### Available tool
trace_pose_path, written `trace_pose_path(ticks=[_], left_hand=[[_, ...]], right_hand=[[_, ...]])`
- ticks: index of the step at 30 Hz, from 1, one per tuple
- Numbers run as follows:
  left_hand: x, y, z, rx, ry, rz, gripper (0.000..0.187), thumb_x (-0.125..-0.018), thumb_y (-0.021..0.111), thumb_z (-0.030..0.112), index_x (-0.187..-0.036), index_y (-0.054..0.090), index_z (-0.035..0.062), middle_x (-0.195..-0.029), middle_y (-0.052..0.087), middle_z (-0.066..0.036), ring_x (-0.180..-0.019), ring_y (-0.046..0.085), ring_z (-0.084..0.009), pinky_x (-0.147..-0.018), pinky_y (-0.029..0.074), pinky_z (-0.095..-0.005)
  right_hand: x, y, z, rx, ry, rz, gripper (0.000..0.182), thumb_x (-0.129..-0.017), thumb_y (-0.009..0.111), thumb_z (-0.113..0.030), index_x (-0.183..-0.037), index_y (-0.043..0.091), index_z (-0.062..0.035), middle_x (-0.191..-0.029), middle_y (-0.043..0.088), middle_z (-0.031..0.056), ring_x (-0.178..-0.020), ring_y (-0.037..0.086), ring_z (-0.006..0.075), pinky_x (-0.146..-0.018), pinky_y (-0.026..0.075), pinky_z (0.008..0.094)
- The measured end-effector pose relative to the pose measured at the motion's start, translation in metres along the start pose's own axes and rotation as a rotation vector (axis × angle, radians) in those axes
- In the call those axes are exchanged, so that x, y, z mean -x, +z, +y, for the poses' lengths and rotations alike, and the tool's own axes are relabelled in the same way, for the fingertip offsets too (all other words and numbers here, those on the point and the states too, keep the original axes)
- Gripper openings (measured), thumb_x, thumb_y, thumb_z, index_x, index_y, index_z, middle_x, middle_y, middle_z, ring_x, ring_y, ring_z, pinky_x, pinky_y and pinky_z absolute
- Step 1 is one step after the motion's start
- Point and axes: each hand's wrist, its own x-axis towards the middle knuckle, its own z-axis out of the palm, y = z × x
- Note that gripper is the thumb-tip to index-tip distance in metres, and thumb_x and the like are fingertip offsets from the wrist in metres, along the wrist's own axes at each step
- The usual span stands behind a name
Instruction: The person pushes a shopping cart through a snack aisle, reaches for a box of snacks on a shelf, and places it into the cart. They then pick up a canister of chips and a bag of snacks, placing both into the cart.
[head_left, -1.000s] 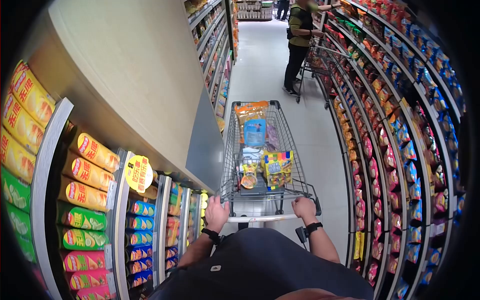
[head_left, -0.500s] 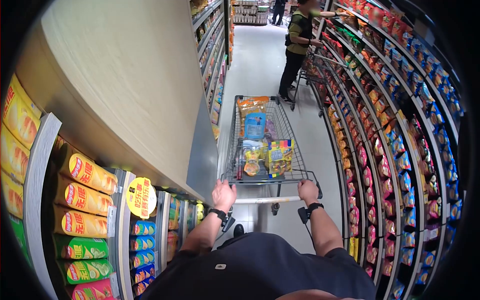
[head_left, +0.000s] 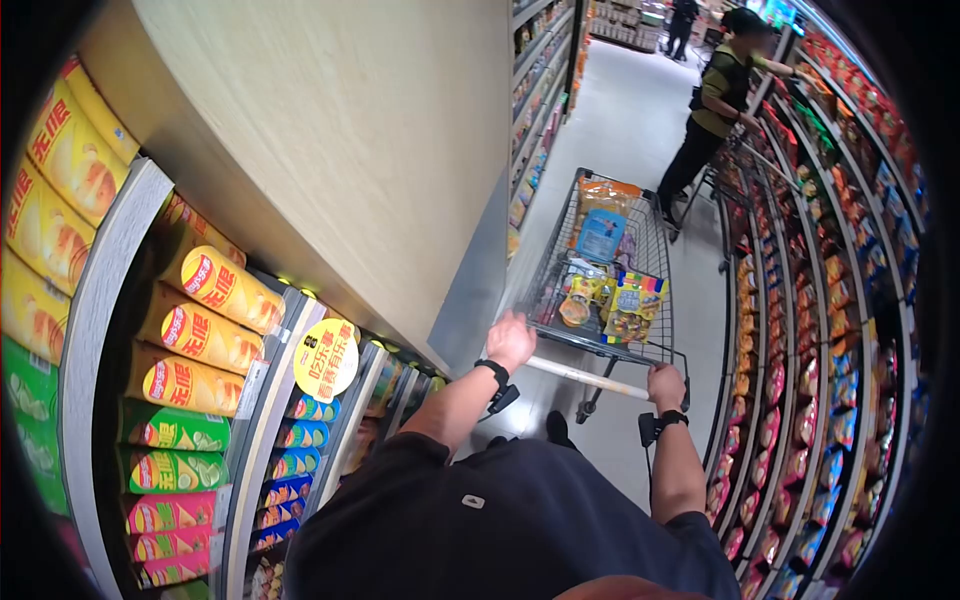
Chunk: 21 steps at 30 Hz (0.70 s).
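Note:
My left hand (head_left: 510, 338) is closed round the left end of the white cart handle (head_left: 590, 377), with a dark band on the wrist. At the handle's right end my right hand (head_left: 666, 384) is wrapped round it too. Ahead of both hands is the wire shopping cart (head_left: 668, 300). Inside it lie an orange-topped bag (head_left: 610, 190), a blue package (head_left: 601, 235), a yellow patterned bag (head_left: 635, 297) and a small round-labelled pack (head_left: 575, 310).
Chip canisters (head_left: 205, 333) fill the left shelf beside a round yellow sign (head_left: 326, 360) and a large pale panel (head_left: 350, 130). Snack bags (head_left: 800, 400) line the right shelves. Up the aisle a person (head_left: 715, 105) stands by another cart, an arm stretched to the shelf.
The view has turned and tilted, so the cart, both hands and the other person appear farther right. The left shelf looks nearer. Both hands still hold the handle.

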Motion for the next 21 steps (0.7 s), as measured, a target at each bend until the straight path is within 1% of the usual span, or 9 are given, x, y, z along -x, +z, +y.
trace_pose_path(ticks=[3, 5, 7, 8, 11, 14, 18, 20, 21], left_hand=[[-0.011, 0.003, 0.011, -0.003, -0.024, 0.027, 0.033, -0.092, 0.065, 0.031, -0.109, 0.068, 0.0033, -0.115, 0.062, -0.021, -0.107, 0.066, -0.038, -0.093, 0.054, -0.0485], [-0.019, 0.006, 0.019, -0.003, -0.031, 0.02, 0.032, -0.092, 0.065, 0.031, -0.11, 0.068, 0.0042, -0.116, 0.062, -0.021, -0.108, 0.066, -0.0382, -0.094, 0.054, -0.0485], [-0.026, 0.005, 0.027, 0.0, -0.066, -0.006, 0.032, -0.093, 0.064, 0.031, -0.111, 0.068, 0.0046, -0.117, 0.062, -0.021, -0.109, 0.066, -0.0383, -0.094, 0.054, -0.0481], [-0.03, 0.005, 0.03, -0.001, -0.09, -0.035, 0.034, -0.093, 0.064, 0.032, -0.114, 0.068, 0.0052, -0.121, 0.062, -0.021, -0.112, 0.065, -0.0382, -0.096, 0.054, -0.0479], [-0.038, 0.004, 0.042, -0.021, -0.151, -0.07, 0.037, -0.094, 0.062, 0.033, -0.118, 0.068, 0.006, -0.125, 0.062, -0.02, -0.114, 0.065, -0.0379, -0.098, 0.053, -0.0476], [-0.046, 0.01, 0.047, -0.031, -0.164, -0.06, 0.038, -0.094, 0.062, 0.034, -0.121, 0.068, 0.0074, -0.127, 0.061, -0.019, -0.117, 0.064, -0.0366, -0.1, 0.052, -0.0466], [-0.054, 0.015, 0.06, -0.098, -0.2, -0.074, 0.037, -0.094, 0.062, 0.033, -0.12, 0.068, 0.0077, -0.126, 0.062, -0.019, -0.117, 0.064, -0.0354, -0.1, 0.052, -0.0456], [-0.055, 0.017, 0.065, -0.059, -0.205, -0.017, 0.034, -0.092, 0.064, 0.032, -0.113, 0.07, 0.0051, -0.118, 0.062, -0.018, -0.114, 0.064, -0.035, -0.098, 0.052, -0.0457], [-0.057, 0.02, 0.066, -0.067, -0.21, -0.017, 0.034, -0.092, 0.064, 0.032, -0.113, 0.07, 0.0051, -0.118, 0.062, -0.018, -0.114, 0.064, -0.035, -0.098, 0.052, -0.0457]], right_hand=[[-0.023, -0.006, 0.0, 0.035, -0.031, -0.007, 0.035, -0.099, 0.055, -0.038, -0.108, 0.077, -0.0127, -0.111, 0.075, 0.0151, -0.107, 0.069, 0.0354, -0.094, 0.055, 0.0461], [-0.038, -0.01, 0.003, 0.03, -0.044, 0.009, 0.035, -0.099, 0.056, -0.038, -0.107, 0.077, -0.0125, -0.111, 0.075, 0.0154, -0.107, 0.07, 0.0357, -0.093, 0.056, 0.0463], [-0.05, -0.016, 0.0, 0.041, -0.059, -0.019, 0.034, -0.099, 0.056, -0.038, -0.107, 0.077, -0.0122, -0.11, 0.075, 0.0159, -0.106, 0.07, 0.0362, -0.092, 0.056, 0.0465], [-0.056, -0.018, -0.001, 0.061, -0.066, -0.011, 0.034, -0.098, 0.057, -0.037, -0.107, 0.077, -0.0116, -0.109, 0.075, 0.0166, -0.105, 0.071, 0.0362, -0.092, 0.057, 0.0467], [-0.071, -0.025, -0.001, 0.029, -0.099, -0.024, 0.034, -0.098, 0.057, -0.037, -0.107, 0.077, -0.0108, -0.109, 0.075, 0.0168, -0.105, 0.071, 0.0359, -0.092, 0.057, 0.0467], [-0.093, -0.024, 0.003, 0.011, -0.106, -0.04, 0.035, -0.097, 0.058, -0.038, -0.107, 0.077, -0.0097, -0.11, 0.074, 0.0188, -0.106, 0.07, 0.0373, -0.092, 0.057, 0.0476], [-0.112, -0.027, 0.005, 0.02, -0.143, -0.041, 0.035, -0.097, 0.057, -0.038, -0.106, 0.077, -0.0101, -0.108, 0.075, 0.018, -0.103, 0.071, 0.0374, -0.091, 0.057, 0.0479], [-0.119, -0.032, 0.003, 0.017, -0.125, -0.029, 0.034, -0.097, 0.058, -0.037, -0.105, 0.078, -0.0101, -0.109, 0.075, 0.016, -0.104, 0.072, 0.0352, -0.091, 0.057, 0.0458], [-0.124, -0.032, 0.003, 0.013, -0.129, -0.035, 0.034, -0.097, 0.058, -0.037, -0.105, 0.078, -0.0101, -0.109, 0.075, 0.016, -0.104, 0.072, 0.0352, -0.091, 0.057, 0.0458]])
